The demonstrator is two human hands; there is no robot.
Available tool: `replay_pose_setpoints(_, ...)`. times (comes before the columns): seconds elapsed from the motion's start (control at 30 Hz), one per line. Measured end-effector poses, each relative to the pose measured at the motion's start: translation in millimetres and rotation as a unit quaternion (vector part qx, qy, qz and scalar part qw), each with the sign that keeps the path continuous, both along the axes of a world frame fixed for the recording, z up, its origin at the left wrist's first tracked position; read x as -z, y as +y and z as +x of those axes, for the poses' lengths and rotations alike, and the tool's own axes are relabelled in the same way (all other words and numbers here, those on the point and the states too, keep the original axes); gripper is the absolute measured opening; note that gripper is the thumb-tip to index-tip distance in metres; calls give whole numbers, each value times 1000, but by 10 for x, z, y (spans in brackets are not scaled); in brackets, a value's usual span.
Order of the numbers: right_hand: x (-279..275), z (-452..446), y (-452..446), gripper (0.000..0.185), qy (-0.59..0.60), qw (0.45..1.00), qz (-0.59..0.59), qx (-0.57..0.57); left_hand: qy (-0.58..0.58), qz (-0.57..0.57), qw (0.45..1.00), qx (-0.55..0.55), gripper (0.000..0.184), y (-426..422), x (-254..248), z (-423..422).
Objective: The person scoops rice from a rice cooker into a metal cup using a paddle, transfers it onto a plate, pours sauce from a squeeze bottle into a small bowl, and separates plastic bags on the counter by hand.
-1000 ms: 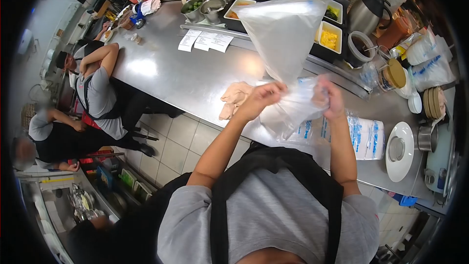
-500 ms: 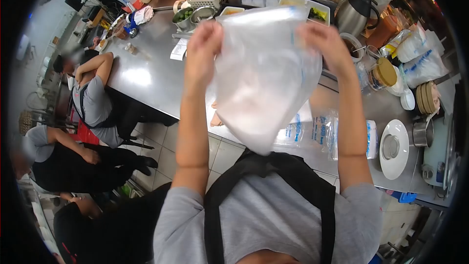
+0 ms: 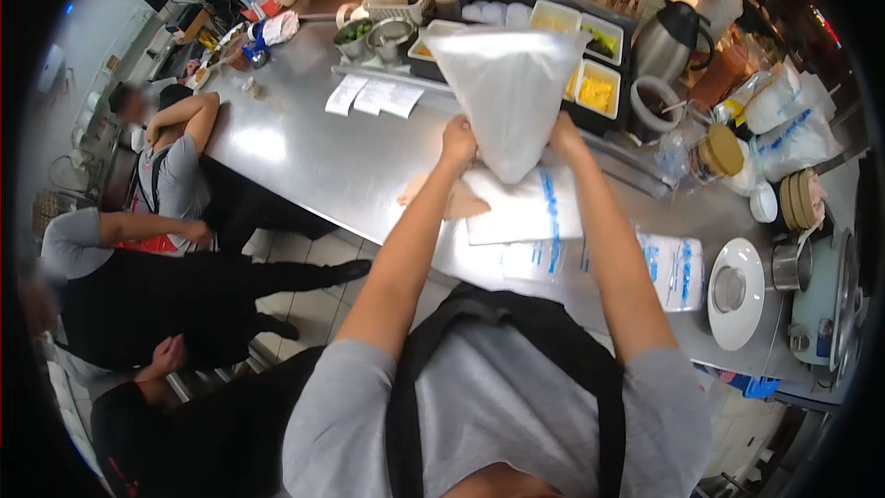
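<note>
A clear, whitish plastic bag (image 3: 505,97) is spread above the steel counter, broad along its far edge and tapering to a point towards me. My left hand (image 3: 458,142) is closed on its left side, and my right hand (image 3: 563,136) grips the right side, with some fingers hidden behind the plastic. Below the bag lies a stack of flat plastic bags (image 3: 525,212) with blue print. Beside the stack, under my left forearm, is a crumpled tan cloth or glove-like piece (image 3: 442,195).
Food tubs, including one with yellow pieces (image 3: 596,89), line the counter's back, near a steel jug (image 3: 671,41). Paper slips (image 3: 373,95) lie to the left. A white oval plate (image 3: 737,295) sits at right. Co-workers (image 3: 180,194) are at the left.
Both hands have moved down and closer together, towards the counter. The bag has swung away from my chest, uncovering the printed stack and the yellow food tub.
</note>
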State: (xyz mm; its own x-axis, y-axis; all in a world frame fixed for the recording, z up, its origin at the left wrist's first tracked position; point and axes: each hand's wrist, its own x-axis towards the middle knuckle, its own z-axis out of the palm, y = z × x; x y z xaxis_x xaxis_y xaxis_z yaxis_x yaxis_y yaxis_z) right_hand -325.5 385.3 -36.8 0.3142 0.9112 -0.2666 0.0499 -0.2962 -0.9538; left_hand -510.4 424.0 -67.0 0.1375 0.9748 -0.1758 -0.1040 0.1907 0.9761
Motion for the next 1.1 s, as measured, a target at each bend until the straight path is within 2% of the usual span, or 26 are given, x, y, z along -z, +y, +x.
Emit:
replay_pose_setpoints(0.07,86,49,83,21,15,999,29,1,72,35,994,72,14,73,-111,-59)
replay_pose_setpoints(0.1,176,76,175,21,-66,996,51,-16,74,40,994,73,14,207,-75,-30)
replay_pose_setpoints(0.13,299,96,210,21,-147,986,66,-34,31,-62,993,91,15,270,6,-11)
replay_pose_setpoints(0.17,280,72,167,21,-145,987,62,-36,-14,-166,980,107,16,241,41,-18)
replay_pose_setpoints(0.23,164,100,162,23,5,996,-77,-45,-47,-191,974,109,21,209,86,-24)
replay_pose_setpoints(0.27,107,81,73,23,5,996,-77,-44,-78,-217,967,113,26,162,65,-32)
replay_pose_setpoints(0.3,61,25,-115,29,151,988,-29,-15,-77,-217,966,114,26,-65,-76,-72)
replay_pose_setpoints(0.33,-22,-36,-261,36,294,955,23,15,-141,-226,958,107,37,-403,-349,-135)
replay_pose_setpoints(0.37,-150,-155,-362,36,295,955,27,17,-205,-235,945,101,48,-552,-505,-162)
replay_pose_setpoints(0.4,-243,-340,-508,42,321,946,27,30,-202,-241,944,100,48,-554,-460,-98)
replay_pose_setpoints(0.43,-220,-481,-702,49,349,936,12,48,-254,-207,938,111,55,-662,-319,5)
replay_pose_setpoints(0.47,-147,-518,-807,49,354,934,-10,55,-307,-172,929,117,63,-773,-157,84)
replay_pose_setpoints(0.53,-104,-458,-678,55,341,940,-19,0,-328,-160,924,111,64,-756,72,128)
replay_pose_setpoints(0.6,0,-339,-671,63,332,943,-15,-28,-349,-163,917,103,58,-738,-78,99)
replay_pose_setpoints(0.63,18,-346,-741,59,177,983,26,52,-349,-164,917,104,58,-773,-148,51)
replay_pose_setpoints(0.67,37,-360,-832,55,16,989,66,129,-161,-164,973,31,54,-877,-207,-32)
replay_pose_setpoints(0.7,117,-309,-955,55,16,989,66,128,35,-156,986,-44,50,-943,-236,-111)
replay_pose_setpoints(0.73,257,-200,-1102,45,-290,943,134,99,35,-155,986,-44,50,-945,-152,-190)
replay_pose_setpoints(0.77,377,-145,-1229,36,-565,802,185,57,169,46,984,-7,44,-964,21,-287)
replay_pose_setpoints(0.8,448,-152,-1326,36,-563,804,181,53,295,240,924,33,38,-1010,84,-336)
replay_pose_setpoints(0.83,512,-158,-1409,26,-563,799,211,17,358,322,875,51,31,-1003,140,-337)
replay_pose_setpoints(0.87,462,-174,-1435,18,-562,790,244,-17,357,322,876,51,31,-1020,79,-310)
replay_pose_setpoints(0.93,317,-117,-1464,19,-522,805,281,-27,486,428,757,84,22,-1046,-50,-243)
replay_pose_setpoints(1.0,81,-87,-1498,19,-478,820,312,-35,456,407,780,134,19,-1016,-121,-272)
replay_pose_setpoints(1.07,-66,-60,-1519,18,-226,951,207,38,423,384,799,187,15,-981,-167,-281)
replay_pose_setpoints(1.1,10,-18,-1529,18,-225,952,206,39,368,360,831,210,12,-955,-188,-279)
